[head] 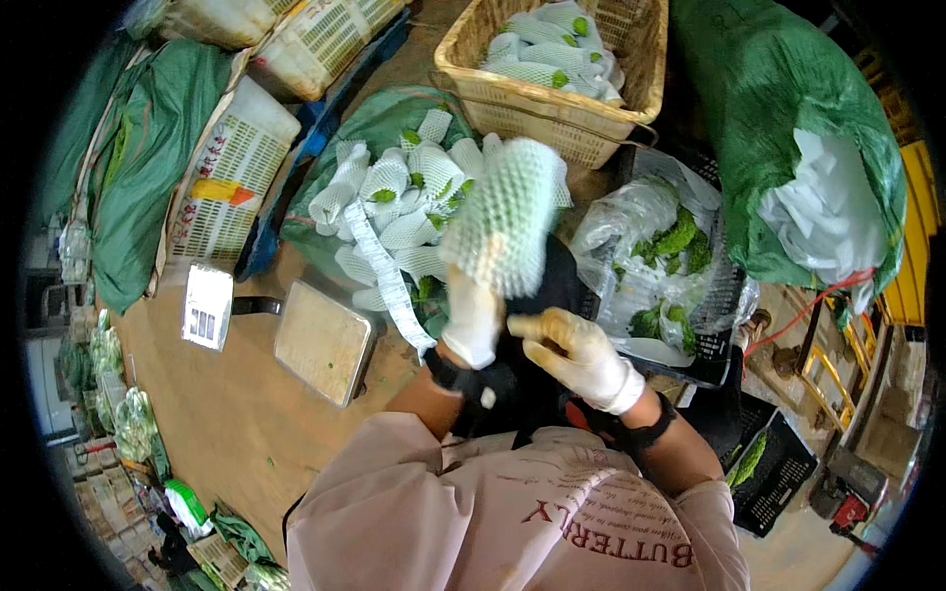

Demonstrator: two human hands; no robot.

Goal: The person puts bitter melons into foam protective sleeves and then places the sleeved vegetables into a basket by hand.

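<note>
My left hand [473, 314], in a white glove, grips the lower end of a white foam net sleeve [510, 214]. The sleeve is blurred and looks filled with something pale green. My right hand [584, 358], also gloved, is beside it with a bent forefinger and thumb apart; nothing shows between them. A strip of printed labels [392, 281] runs from near my left wrist across a pile of net-sleeved green vegetables [425, 177] on green sacking. At the right, a black crate [709, 362] lined with clear plastic holds bare bitter melons [676, 236].
A yellowed plastic basket [547, 111] beyond my hands holds more sleeved vegetables. To the left stands a weighing scale [325, 343] with its display [207, 306]. A large green sack [798, 148] with white material bulges at the right. Stacked crates [233, 177] stand at the upper left.
</note>
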